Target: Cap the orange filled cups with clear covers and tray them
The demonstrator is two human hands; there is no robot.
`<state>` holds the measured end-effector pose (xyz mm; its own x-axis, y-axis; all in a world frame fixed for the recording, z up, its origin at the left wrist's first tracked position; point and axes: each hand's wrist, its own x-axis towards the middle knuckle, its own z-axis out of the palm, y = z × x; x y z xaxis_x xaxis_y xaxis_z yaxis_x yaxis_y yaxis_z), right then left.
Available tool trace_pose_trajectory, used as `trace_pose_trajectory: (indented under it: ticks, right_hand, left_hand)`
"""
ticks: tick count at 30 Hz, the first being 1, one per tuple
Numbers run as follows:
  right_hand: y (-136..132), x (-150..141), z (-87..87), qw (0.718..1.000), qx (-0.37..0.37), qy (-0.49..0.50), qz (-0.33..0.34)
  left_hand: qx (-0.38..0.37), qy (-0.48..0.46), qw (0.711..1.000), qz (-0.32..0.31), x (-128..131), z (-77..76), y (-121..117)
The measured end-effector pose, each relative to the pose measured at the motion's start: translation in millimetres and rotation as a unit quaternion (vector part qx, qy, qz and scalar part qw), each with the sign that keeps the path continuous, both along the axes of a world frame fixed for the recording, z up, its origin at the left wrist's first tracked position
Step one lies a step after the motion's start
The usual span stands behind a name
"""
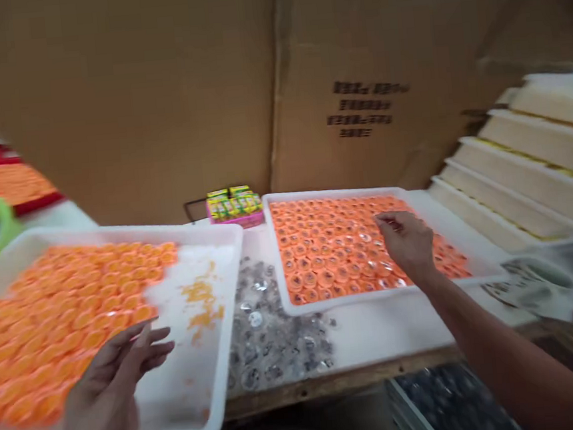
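My left hand (115, 377) hovers over the near right part of the left white tray (224, 301), fingers stretched out and slightly apart, with nothing visible in them. Beside it lie rows of orange round cup-like pieces (88, 302). My right hand (406, 238) is above the right white tray (364, 298), thumb and index finger pinched; what they hold, if anything, is too small to make out. Under it stand rows of orange round pieces (319, 245) with clear, dark-marked discs on top. Between the trays lies a loose spread of clear round discs (278, 349).
A pink box of small yellow-green packets (235, 206) stands behind the trays, against tall cardboard (156, 106). Stacked white trays (528, 174) rise at the right. A roll of tape (542, 273) lies near them. At the far left is a green basket (6, 226). A dark-filled crate (448, 401) sits below the table edge.
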<state>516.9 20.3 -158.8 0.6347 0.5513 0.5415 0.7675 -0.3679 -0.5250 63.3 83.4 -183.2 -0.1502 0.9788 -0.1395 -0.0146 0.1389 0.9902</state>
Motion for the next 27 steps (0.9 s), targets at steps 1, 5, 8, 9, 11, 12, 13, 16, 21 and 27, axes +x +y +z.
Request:
trace_pose_trajectory:
  ticks: [1, 5, 8, 9, 11, 12, 13, 16, 21, 27]
  right_hand:
    - [16, -32, 2.6, 0.997, 0.028, 0.011, 0.078]
    - [71, -173, 11.5, 0.911, -0.026, 0.051, 0.409]
    - [110, -255, 7.0, 0.841, -0.105, 0.023, 0.531]
    - [123, -275, 3.9, 0.823, -0.134, 0.01, 0.553]
    - [149, -306, -3.1, 0.799, -0.192, -0.022, 0.569]
    - [162, -317, -6.8, 0.794, -0.218, -0.044, 0.565]
    - [175, -327, -10.5, 0.792, -0.24, -0.068, 0.557]
    - [208, -350, -22.1, 0.792, -0.282, -0.128, 0.527]
    - [234, -371, -43.9, 0.793, -0.324, -0.161, 0.49]
    - [235, -374, -57.1, 0.797, -0.323, -0.164, 0.483]
  left_hand:
    - [-0.006, -0.033, 0.999, 0.028, -5, 1.4, 2]
    - [0.034, -0.136, 0.986, 0.095, -9, 9.6, 7]
    - [0.063, -0.17, 0.977, 0.115, -21, 19.7, 9]
    - [0.075, -0.174, 0.974, 0.127, -29, 22.8, 9]
    - [0.096, -0.178, 0.967, 0.154, -45, 26.1, 12]
    - [0.1, -0.179, 0.965, 0.166, -53, 25.7, 13]
    - [0.098, -0.18, 0.963, 0.175, -59, 24.0, 15]
    - [0.079, -0.182, 0.965, 0.169, -68, 13.8, 19]
    - [0.072, -0.167, 0.975, 0.128, -65, 2.7, 20]
    - [0.085, -0.163, 0.977, 0.111, -68, 1.4, 20]
